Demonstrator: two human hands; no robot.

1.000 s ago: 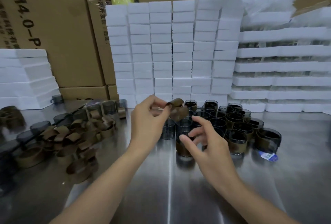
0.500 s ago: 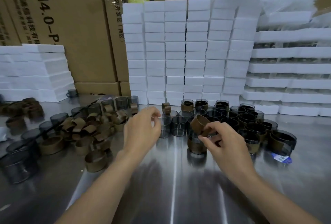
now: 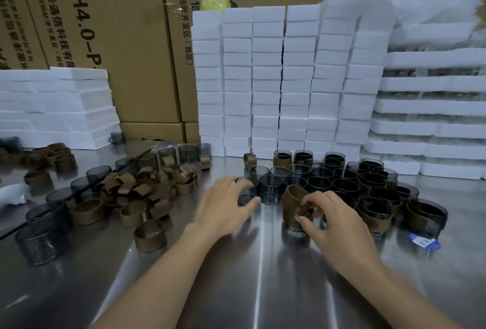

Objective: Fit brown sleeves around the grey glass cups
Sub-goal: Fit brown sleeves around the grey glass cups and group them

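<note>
Near the front of the steel worktop (image 3: 263, 276), the right hand (image 3: 339, 223) is pinching a brown sleeve (image 3: 293, 197), tilted right over a grey cup (image 3: 292, 227) mid-worktop. The left hand (image 3: 226, 205) is loose, fingers spread at a bare cup (image 3: 246, 191); can't tell if it's touching, it's blurry. Loose sleeves (image 3: 142, 186) are piled toward the left edge, sleeved cups (image 3: 373, 210) sit toward the right, and white foam blocks (image 3: 268, 78) line the far edge.

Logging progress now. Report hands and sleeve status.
Right hand pinches brown sleeve, tilted over a front cup, not seated. Left hand at bare grey cup, grip unclear. Cup cluster crowds close behind.
</note>
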